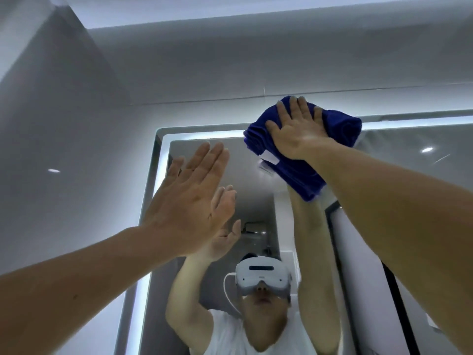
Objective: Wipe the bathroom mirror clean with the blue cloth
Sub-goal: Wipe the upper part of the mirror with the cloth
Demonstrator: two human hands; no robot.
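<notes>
Right hand [297,131] lies flat on the folded blue cloth [303,175], fingers straight and spread, pressing it to the bathroom mirror [409,196] at its lit top edge. Left hand [189,198] is open, fingers straight and close together, palm toward the glass near the left edge; contact is likely but not certain. Cloth looks soft, light and thick, and the folds could slide, so palm pressure over the middle seems best. Glass is rigid, slick and breakable.

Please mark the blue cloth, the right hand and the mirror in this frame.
blue cloth [294,178]: head view, on the folded lower part below the wrist.
right hand [294,134]: head view, on the back of the hand.
mirror [396,144]: head view, on bare glass above the arm.
</notes>
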